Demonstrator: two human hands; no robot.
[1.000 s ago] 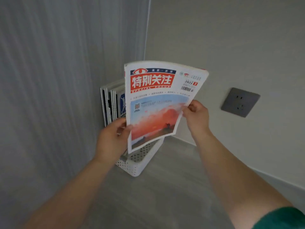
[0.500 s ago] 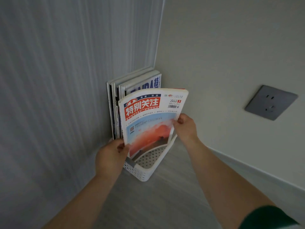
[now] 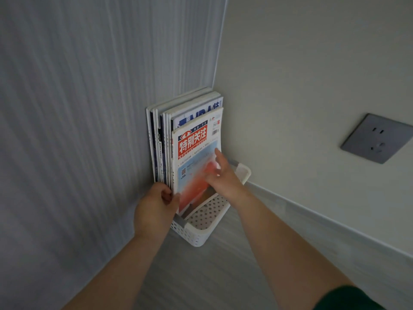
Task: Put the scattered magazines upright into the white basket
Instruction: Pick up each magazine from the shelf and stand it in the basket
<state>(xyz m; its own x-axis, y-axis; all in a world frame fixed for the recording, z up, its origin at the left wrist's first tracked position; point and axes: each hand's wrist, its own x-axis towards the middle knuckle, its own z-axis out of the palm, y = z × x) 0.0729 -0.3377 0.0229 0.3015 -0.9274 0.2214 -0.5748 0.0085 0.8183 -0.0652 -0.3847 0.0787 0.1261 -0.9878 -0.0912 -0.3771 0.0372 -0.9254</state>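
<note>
My left hand (image 3: 156,203) pinches the lower left edge of the red-titled magazine (image 3: 194,142), thumb on the cover. My right hand (image 3: 220,175) is spread wide and holds nothing, fingers straight and blurred in front of the cover's right side; I can't tell if they touch it. The magazine stands upright, long axis vertical, title at the top, cover facing me, bottom edge down in the white basket (image 3: 201,238). It's the front one, with a row of other magazines (image 3: 164,130) standing upright behind it in the same basket. The basket sits on the floor (image 3: 201,278), tucked into the wall corner. A grey socket (image 3: 375,139) is on the right wall.
</note>
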